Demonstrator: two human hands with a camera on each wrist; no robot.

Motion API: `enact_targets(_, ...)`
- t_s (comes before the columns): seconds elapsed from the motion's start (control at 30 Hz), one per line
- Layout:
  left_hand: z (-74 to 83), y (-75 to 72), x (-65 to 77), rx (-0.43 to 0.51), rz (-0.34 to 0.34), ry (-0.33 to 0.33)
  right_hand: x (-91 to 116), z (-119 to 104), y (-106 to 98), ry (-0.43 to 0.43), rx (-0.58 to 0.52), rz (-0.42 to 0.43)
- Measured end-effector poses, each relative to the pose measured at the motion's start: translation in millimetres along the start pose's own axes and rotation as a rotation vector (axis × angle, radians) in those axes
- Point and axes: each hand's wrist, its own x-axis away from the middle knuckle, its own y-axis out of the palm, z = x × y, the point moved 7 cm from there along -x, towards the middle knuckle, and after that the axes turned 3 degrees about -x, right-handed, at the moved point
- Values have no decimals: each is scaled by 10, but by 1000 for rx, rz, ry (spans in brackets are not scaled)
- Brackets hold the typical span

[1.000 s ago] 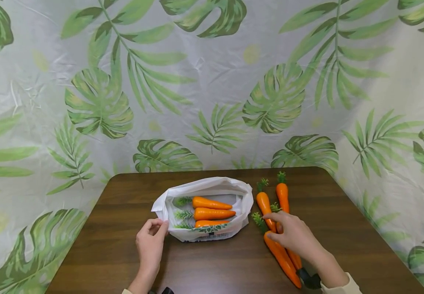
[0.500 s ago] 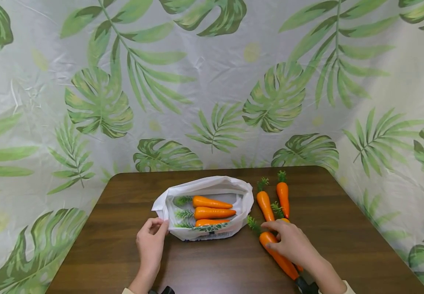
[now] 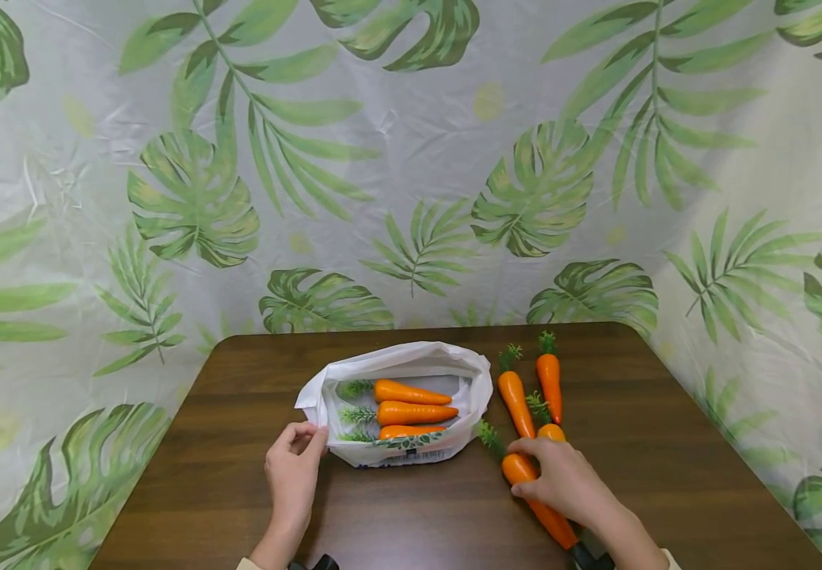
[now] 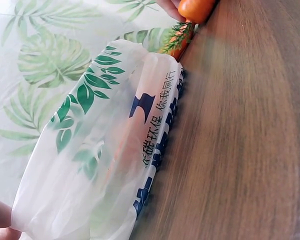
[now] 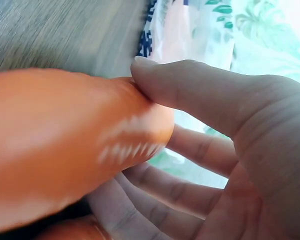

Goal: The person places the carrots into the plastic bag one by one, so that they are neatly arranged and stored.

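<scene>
My left hand [image 3: 290,473] pinches the left edge of a white plastic bag [image 3: 481,400]. The bag lies mouth up with three orange carrots [image 3: 416,414] inside, their green tops to the left. To its right, my right hand [image 3: 569,481] grips a carrot [image 3: 549,521] near its thick leafy end. In the right wrist view the thumb lies on one side of this carrot [image 5: 65,135] and the fingers on the other. Another carrot [image 3: 552,432] is partly hidden under that hand. The left wrist view shows the bag's printed side [image 4: 105,115] and fingertips at its corner.
Two more carrots [image 3: 516,400] [image 3: 549,380] lie on the right of the brown wooden table [image 3: 411,530], beyond my right hand. A leaf-patterned curtain [image 3: 411,158] hangs behind the table's far edge.
My right hand has shifted slightly left and down and its thumb and fingers have come round the front carrot, which has moved a little left. The left hand and bag stay put.
</scene>
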Motion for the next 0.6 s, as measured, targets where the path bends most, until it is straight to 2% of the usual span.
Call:
enact_targets(0.13, 139, 0, 54, -9, -3, 6, 17, -16, 6, 9, -10, -10)
enact_targets(0.2, 114, 3, 39, -8, -9, 14, 21, -22, 10, 12, -13, -12)
enact_targets(0.37, -65, 6, -33, 6, -1, 33, 30, -31, 15, 16, -19, -15)
enact_targets(0.6, -71, 4, -24, 25, -4, 12, 41, -54, -14, 16, -29, 7)
